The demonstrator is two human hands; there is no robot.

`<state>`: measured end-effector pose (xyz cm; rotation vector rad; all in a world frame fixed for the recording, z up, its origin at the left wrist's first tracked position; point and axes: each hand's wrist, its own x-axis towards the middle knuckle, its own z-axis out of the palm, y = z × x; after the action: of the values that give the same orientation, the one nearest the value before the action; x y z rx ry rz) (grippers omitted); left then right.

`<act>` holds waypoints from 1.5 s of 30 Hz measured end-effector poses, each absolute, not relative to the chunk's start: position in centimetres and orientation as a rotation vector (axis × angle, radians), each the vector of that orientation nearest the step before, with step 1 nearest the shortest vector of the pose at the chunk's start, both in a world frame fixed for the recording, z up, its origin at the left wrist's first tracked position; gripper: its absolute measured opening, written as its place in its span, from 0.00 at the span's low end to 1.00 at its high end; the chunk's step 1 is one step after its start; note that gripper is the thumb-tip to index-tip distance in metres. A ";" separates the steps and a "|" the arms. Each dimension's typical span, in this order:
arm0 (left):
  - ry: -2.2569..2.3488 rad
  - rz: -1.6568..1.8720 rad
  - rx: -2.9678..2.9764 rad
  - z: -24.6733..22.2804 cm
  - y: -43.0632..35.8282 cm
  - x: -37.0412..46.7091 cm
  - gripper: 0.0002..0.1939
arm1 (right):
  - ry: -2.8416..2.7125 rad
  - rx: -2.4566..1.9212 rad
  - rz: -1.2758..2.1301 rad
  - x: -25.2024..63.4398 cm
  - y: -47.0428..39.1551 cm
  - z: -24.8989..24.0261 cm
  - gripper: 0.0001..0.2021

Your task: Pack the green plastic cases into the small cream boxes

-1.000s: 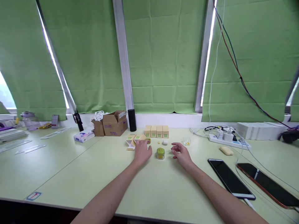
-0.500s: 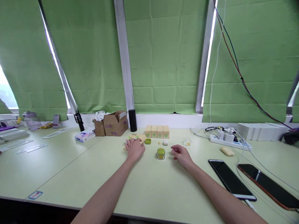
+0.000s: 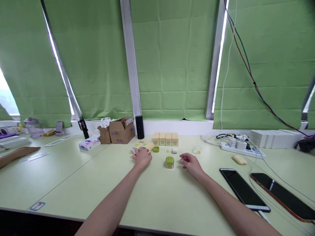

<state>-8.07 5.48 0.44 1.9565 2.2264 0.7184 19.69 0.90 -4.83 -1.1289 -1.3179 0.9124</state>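
Observation:
My left hand [image 3: 142, 158] rests on the table with its fingers bent down, apart, at the front edge of some beige, flattened-looking cartons [image 3: 145, 145]. What lies under the fingertips is hidden. My right hand [image 3: 192, 164] hovers low over the table, fingers loosely curled, with nothing visible in it. Between the hands stands a small clear jar with a green lid [image 3: 169, 162]. Behind the jar are a small green square tray or lid [image 3: 156, 149], a white cylindrical piece [image 3: 174, 150] and a tiny yellow piece [image 3: 167, 151].
A row of several beige boxes [image 3: 165, 139] stands at the back, beside a black cylinder [image 3: 139, 127] and a cardboard box [image 3: 122, 130]. A clear container [image 3: 197, 149] lies right. Phones [image 3: 243, 188], cables and a power strip [image 3: 242, 149] occupy the right; another person's arm [image 3: 18, 155] reaches in left.
My left hand has drawn slightly back towards me, showing more of the cartons. My right hand has barely moved. Another person's arm has come in at the far left.

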 end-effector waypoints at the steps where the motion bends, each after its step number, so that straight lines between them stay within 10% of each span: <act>1: 2.215 0.724 1.950 0.4 5.6 -8.1 0.16 | -1.320 -1.130 0.911 19.7 0.9 -4.9 0.14; 23: 1.880 1.507 2.257 2.4 1.5 -5.0 0.23 | -1.363 -1.128 0.783 19.3 -0.1 -3.8 0.16; 35: 1.329 1.195 2.672 1.0 -2.3 -2.0 0.24 | -1.384 -0.956 0.876 18.0 -2.0 -0.3 0.34; 45: 0.920 1.110 3.099 0.5 -2.9 -1.8 0.21 | -1.172 -0.787 1.004 18.0 -1.8 -0.9 0.27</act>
<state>-1.83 -2.90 0.49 3.0987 0.9205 1.1103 18.04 -1.75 -0.91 -0.7869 -1.1722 1.0036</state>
